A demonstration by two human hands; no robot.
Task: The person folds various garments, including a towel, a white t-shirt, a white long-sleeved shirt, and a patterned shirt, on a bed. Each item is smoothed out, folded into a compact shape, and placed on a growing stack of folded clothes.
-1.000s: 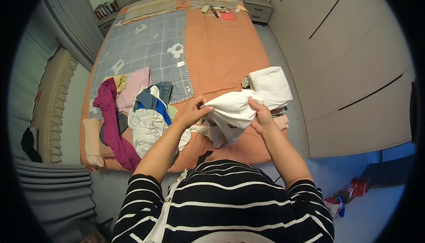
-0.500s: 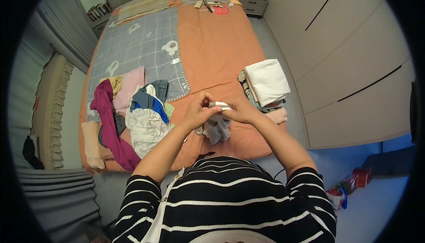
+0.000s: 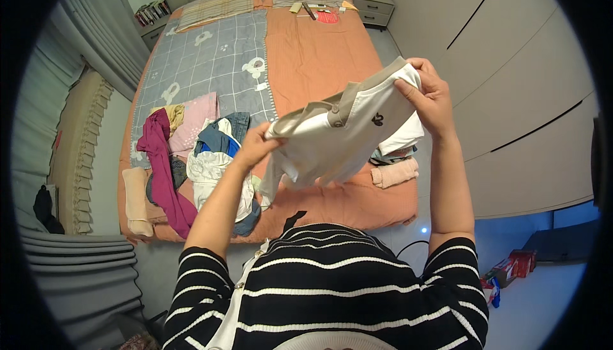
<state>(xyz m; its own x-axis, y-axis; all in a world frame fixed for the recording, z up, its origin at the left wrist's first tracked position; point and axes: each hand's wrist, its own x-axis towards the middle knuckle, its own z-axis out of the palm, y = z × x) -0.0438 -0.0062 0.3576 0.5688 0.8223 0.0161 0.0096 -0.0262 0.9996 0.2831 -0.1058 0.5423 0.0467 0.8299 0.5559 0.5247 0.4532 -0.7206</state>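
Observation:
Stretched between my two hands is a white shirt [image 3: 332, 146] with a beige collar, a buttoned placket and a small dark emblem on the chest. My left hand [image 3: 257, 148] is closed on one end of the collar and shoulder edge. The opposite shoulder is pinched by my right hand [image 3: 429, 98], raised higher and farther out. The shirt hangs tilted above the near part of the bed, its lower part bunched and loose. Behind it, a folded white cloth [image 3: 403, 134] tops a stack, partly hidden by the shirt.
Loose clothes lie at the bed's left, among them a magenta garment [image 3: 165, 171] and a white one [image 3: 214, 174]. A folded peach towel [image 3: 396, 173] rests near the right edge. A grey blanket [image 3: 211, 63] covers the orange bed's [image 3: 319, 56] far left. Wardrobe doors [image 3: 511, 95] line the right.
The white shirt, bunched up between my close-together hands before, is now spread open. My right hand has moved right and up, my left hand slightly left.

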